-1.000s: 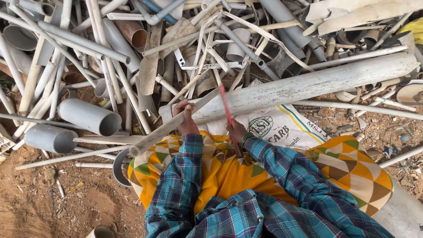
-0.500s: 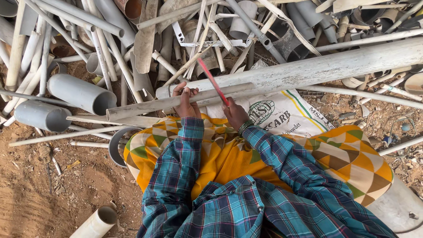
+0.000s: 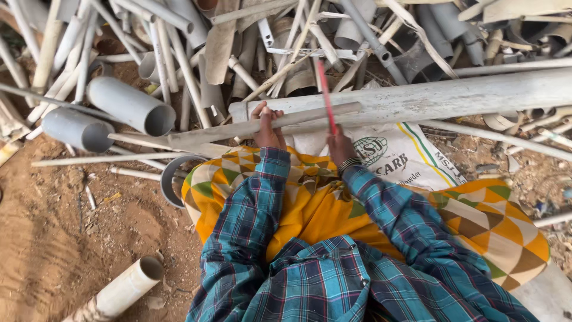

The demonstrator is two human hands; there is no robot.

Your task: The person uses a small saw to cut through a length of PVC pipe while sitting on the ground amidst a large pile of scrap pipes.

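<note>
Left hand [image 3: 268, 126] clenches a grey pipe strip [image 3: 262, 126]; right hand [image 3: 339, 145] grips a raised red blade [image 3: 325, 95].

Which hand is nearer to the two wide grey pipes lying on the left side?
Left. The left hand grips a long flat strip, closer to the wide grey pipes. The right hand, holding a red rod, is farther right.
</note>
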